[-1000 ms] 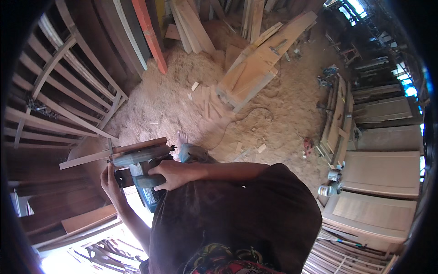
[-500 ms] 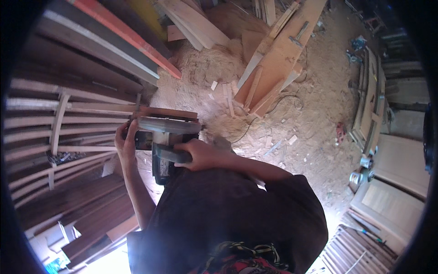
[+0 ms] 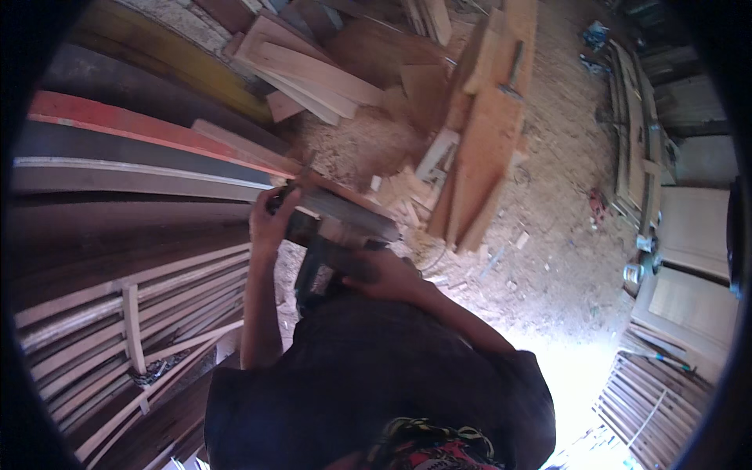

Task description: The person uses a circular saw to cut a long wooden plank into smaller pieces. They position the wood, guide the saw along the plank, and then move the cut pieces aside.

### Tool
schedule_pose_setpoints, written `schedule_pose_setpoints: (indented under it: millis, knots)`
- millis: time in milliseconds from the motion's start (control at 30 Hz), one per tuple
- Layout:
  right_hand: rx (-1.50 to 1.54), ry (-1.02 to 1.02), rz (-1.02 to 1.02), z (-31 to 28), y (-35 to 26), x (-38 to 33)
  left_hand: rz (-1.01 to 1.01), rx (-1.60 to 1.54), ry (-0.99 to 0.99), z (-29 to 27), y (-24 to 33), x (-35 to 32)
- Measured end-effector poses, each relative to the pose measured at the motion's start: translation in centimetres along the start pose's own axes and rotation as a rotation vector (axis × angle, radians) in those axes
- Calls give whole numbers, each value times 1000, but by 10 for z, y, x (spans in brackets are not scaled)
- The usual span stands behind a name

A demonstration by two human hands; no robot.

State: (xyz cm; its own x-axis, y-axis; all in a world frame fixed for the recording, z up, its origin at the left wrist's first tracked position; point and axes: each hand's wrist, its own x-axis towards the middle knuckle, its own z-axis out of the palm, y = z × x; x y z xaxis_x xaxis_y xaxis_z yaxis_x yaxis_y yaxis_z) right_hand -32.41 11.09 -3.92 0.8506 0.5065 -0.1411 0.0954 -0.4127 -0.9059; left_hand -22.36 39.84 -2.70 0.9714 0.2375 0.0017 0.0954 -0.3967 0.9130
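No readable text, no legible labels, numbers, signs

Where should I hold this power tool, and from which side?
Probably by the dark handle of the power tool, coming from the right: it's a long bar beside the grey housing, and your right hand is at its right end.

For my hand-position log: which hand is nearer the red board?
Left. In view, the left hand is just below the right end of the red board; the right hand, farther right and lower.
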Motion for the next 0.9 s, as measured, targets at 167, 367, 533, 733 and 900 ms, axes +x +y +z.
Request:
schedule_pose_setpoints:
  millis: [167, 367, 533, 733, 900]
  knots:
    - [165, 82, -66, -26, -10, 80, 36, 43, -78, 14, 10, 104]
    - [253, 101, 29, -70, -77, 146, 20, 70, -82, 1, 59, 183]
    - [201, 184, 11, -89, -92, 183, 11, 35, -157, 4, 68, 238]
    - [174, 181, 60, -122, -87, 225, -34, 32, -163, 15, 83, 286]
    - [153, 131, 53, -161, -78, 258, -26, 43, -148, 27, 89, 320]
